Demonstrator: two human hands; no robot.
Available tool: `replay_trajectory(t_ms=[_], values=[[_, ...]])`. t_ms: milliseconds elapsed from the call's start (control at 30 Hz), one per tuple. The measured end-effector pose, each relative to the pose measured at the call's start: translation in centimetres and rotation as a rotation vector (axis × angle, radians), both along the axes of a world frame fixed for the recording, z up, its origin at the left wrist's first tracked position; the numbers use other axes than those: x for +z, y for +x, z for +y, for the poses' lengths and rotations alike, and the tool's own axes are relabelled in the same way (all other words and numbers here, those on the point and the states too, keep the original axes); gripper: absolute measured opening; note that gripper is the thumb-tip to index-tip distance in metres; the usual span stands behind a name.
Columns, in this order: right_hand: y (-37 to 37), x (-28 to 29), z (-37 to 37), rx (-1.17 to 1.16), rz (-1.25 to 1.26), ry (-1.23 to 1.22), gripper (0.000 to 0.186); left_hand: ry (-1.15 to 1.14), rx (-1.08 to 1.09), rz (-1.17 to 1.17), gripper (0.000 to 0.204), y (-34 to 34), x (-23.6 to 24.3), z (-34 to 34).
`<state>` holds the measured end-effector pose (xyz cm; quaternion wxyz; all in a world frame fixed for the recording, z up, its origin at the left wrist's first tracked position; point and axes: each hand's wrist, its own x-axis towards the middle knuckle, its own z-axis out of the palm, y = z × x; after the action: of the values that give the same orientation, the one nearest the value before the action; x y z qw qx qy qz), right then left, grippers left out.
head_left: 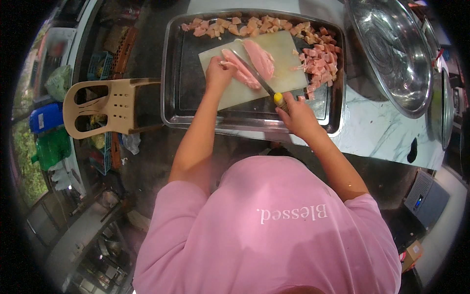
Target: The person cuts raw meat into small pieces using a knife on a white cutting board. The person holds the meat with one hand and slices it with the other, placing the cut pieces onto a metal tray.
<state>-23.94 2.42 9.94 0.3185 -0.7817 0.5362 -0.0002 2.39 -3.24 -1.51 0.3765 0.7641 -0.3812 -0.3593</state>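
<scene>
A pale cutting board (289, 49) lies slanted inside a dark metal tray (178, 93). Two pieces of raw chicken rest side by side on it: a left strip (243, 73) and a wider right piece (260, 58). My left hand (220, 73) has its fingers bent and pressed together at the left strip's edge, holding it. In my right hand (296, 113) is a knife (267, 87) with a yellow collar on its handle, gripped with the fingers wrapped round. Its blade runs between the two pieces, pointing away to the upper left. My left fingertips are partly hidden.
Diced chicken (320, 61) lines the tray's far and right sides. A big metal basin (391, 54) stands right of the tray on the white marbled table (382, 130). A beige plastic chair (100, 109) is at the left. A grey box-shaped device (426, 198) sits at the lower right.
</scene>
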Motion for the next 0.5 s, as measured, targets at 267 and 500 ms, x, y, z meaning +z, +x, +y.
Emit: replay_trajectory(t_ms=[267,500], values=[[0.4,-0.4,0.1,0.090,0.104,0.102,0.032,0.003,0.043,-0.022,0.050,-0.3,-1.3,0.3],[1.3,-1.9,-1.8,0.229,0.131,0.014,0.030,0.011,-0.014,-0.080,0.035,-1.5,1.3,0.5]])
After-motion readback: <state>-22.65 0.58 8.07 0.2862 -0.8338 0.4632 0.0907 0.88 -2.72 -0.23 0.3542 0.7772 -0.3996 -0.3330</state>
